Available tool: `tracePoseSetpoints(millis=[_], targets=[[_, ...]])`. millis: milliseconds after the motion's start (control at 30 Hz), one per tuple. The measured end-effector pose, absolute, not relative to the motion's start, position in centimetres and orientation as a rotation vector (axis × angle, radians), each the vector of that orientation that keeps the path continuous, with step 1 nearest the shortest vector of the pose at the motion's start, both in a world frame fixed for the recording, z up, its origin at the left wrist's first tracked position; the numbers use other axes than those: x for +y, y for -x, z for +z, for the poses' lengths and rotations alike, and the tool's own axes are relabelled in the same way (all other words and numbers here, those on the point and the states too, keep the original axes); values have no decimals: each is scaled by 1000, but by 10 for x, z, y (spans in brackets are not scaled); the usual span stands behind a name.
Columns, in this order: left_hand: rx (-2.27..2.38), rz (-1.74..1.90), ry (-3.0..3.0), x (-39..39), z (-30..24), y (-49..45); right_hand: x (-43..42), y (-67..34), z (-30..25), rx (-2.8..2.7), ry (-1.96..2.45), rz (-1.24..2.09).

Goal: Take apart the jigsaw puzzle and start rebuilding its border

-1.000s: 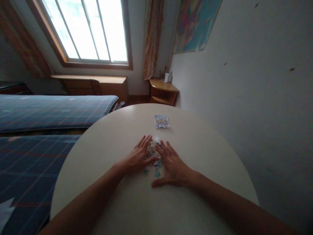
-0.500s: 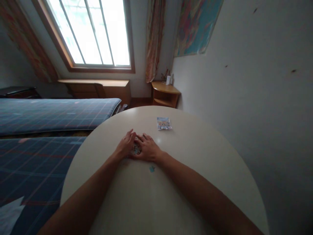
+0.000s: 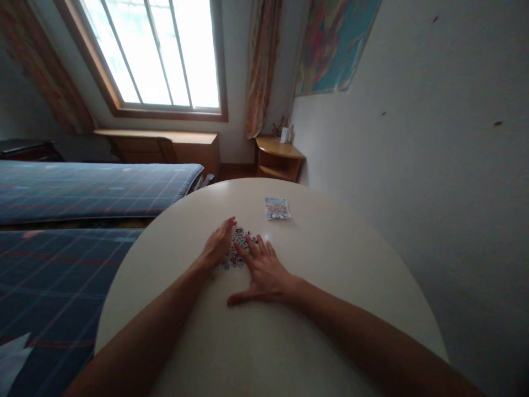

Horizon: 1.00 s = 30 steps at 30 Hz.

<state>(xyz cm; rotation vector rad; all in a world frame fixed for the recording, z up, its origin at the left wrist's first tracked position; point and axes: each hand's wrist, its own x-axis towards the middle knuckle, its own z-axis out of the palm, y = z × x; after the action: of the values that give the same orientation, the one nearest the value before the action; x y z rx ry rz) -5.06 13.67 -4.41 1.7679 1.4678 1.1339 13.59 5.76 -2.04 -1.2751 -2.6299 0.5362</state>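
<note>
A pile of small multicoloured pieces that look like jigsaw pieces (image 3: 235,257) lies on the round white table (image 3: 330,237). Along its left side my left hand (image 3: 219,242) rests on edge, fingers stretched forward and touching the pile. My right hand (image 3: 264,270) lies spread at the right of the pile, palm down. Its fingertips reach over the pieces, and its thumb points left, nearer to me. What lies beneath the right palm is hidden. Beyond my right hand sits a small flat picture packet or card (image 3: 276,208), touched by neither hand.
A bed with a blue plaid cover (image 3: 61,264) stands along the table's left side. The white wall (image 3: 413,165) rises on the right. At the back are a wooden corner shelf (image 3: 279,149) and a desk (image 3: 194,140) under the window.
My right hand has moved right and toward me, its fingers spreading apart, uncovering more of the pile. The light-blue piece near my right wrist is now out of sight. My left hand has shifted slightly right.
</note>
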Motion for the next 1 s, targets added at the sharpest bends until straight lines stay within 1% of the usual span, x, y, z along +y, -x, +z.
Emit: tracePoseSetpoints(millis=[133,233,300,433,533,600,667,733,833,933,1000], targets=[[1319,1349,-1405,142,-39,60,74,-87,-23,-2552,1276,517],[1209,1394,-1237,141,-36,71,91,-62,-27,-2484,1287,480],[1264,1379,-1280,140,-34,80,104,-53,-29,-2462,1321,439],[1561,1400,-1480,141,-32,103,126,-43,-30,-2491,1265,369],[1711,1417,-1630,144,-32,116,129,-39,-29,-2452,1224,338],[1731,1392,-1715,143,-32,117,123,-44,-29,-2430,1177,313],[1696,1315,-1891,139,-32,111,116,-59,-29,-2431,1123,282],[1651,1165,-2174,132,-31,99,112,-87,-30,-2454,1121,241],[1593,830,-2530,121,-31,80,119,-147,-29,-2393,1342,114],[1587,582,-2611,118,-35,72,132,-205,-26,-2309,1546,-5],[1634,550,-2580,121,-38,73,135,-230,-25,-2287,1593,2]])
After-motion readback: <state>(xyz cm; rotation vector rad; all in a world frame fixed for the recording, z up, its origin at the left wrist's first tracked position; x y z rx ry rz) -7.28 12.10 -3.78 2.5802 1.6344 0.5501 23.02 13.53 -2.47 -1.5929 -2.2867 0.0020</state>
